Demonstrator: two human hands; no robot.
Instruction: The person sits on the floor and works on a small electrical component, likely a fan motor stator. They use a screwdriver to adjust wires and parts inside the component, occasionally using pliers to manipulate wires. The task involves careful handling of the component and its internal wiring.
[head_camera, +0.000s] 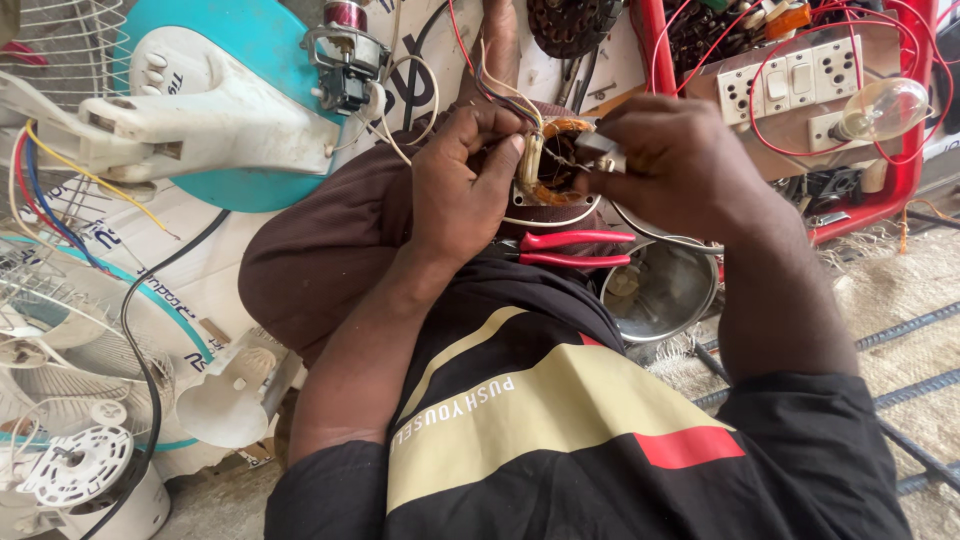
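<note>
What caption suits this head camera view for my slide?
Left hand and right hand grip a copper-wound motor stator above red-handled pliers resting on the lap.

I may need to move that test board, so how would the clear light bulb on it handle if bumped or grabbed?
The clear bulb looks like thin glass, so probably fragile and light. It juts sideways from the switch board, so a knock could likely crack it. Its smooth, rounded surface may be slippery to grip.

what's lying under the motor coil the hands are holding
Red-handled pliers lie on the lap just below the motor coil, beside a metal bowl. The hands cover the coil's underside.
</note>
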